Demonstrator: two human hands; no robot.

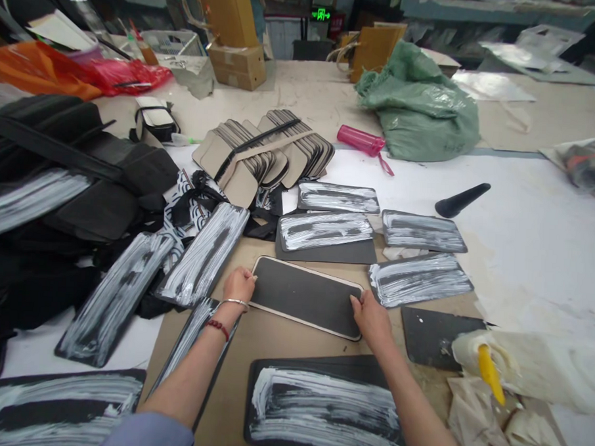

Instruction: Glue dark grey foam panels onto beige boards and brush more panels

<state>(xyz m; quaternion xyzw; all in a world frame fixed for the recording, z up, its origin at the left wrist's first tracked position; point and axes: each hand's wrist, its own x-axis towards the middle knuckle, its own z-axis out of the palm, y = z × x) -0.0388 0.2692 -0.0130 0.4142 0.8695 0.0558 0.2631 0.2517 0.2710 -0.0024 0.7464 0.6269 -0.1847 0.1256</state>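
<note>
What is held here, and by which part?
A dark, pale-edged panel, held by its opposite short ends: left hand at one, right hand at the other.

A wide, pale table (523, 239) is carrying a green sack (425, 117), a pink bottle (360, 140), a cardboard box (230, 67) and a tapered black object (460, 201), while a brown sheet (272, 343) is lying flat across its near part.
</note>
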